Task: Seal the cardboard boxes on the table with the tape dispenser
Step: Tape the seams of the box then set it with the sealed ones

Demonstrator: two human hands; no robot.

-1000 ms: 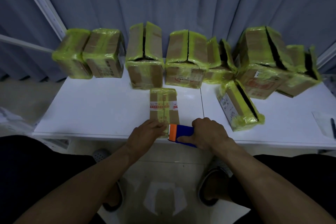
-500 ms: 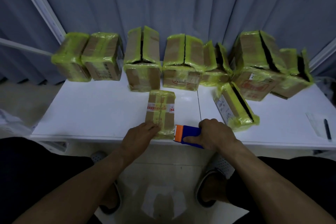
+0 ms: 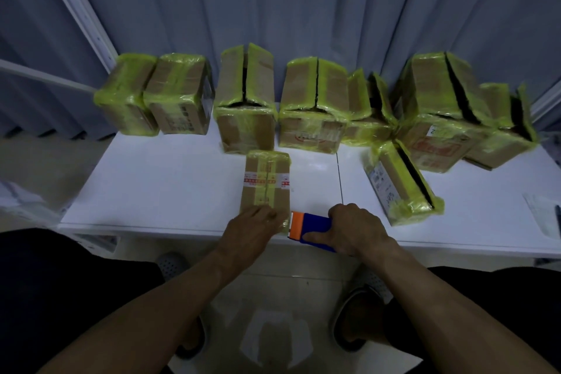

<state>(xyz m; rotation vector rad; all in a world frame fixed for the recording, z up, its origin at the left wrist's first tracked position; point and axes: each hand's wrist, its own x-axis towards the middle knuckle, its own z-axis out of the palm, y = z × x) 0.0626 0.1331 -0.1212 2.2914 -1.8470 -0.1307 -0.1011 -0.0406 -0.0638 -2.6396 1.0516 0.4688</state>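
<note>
A small flat cardboard box with yellow tape down its middle and a red-and-white band across it lies near the table's front edge. My left hand presses flat on the near end of this box, over the tape. My right hand grips the blue tape dispenser, whose orange head touches the box's near right corner. Several more boxes edged in yellow tape stand along the back of the white table; one lies tilted at the right.
Grey curtains hang behind the table. A sheet of paper with a pen lies at the far right edge. Below the table edge are my legs and shoes on a pale floor.
The dispenser in my right hand has moved slightly right, off the box's near end. My left hand stays pressed on the box. The camera view shifted a little.
</note>
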